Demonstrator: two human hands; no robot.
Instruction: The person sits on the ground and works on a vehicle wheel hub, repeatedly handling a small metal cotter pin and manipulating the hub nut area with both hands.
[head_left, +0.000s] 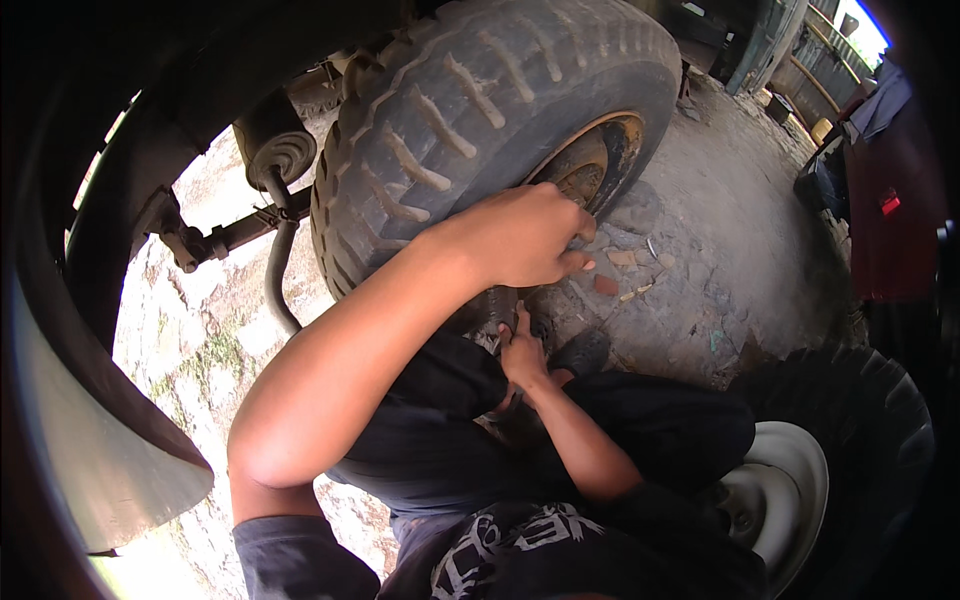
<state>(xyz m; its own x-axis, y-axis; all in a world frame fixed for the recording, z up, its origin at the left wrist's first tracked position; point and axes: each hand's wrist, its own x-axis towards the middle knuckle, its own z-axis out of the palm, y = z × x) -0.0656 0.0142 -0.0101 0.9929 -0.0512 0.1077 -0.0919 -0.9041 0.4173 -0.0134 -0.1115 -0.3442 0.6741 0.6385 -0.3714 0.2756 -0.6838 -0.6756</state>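
I read this site as a rough vehicle repair yard or workshop, indicated by the large treaded tire (500, 110) on a rusty rim (625, 140) at centre and the pipe (280, 265) with its canister (282, 155) to the left. At near right I identify a second wheel with a white rim (805, 480). I note a worn, dusty floor (740, 240) with scattered fragments (606, 285), and, at far right, a board fence (815, 65) in daylight.
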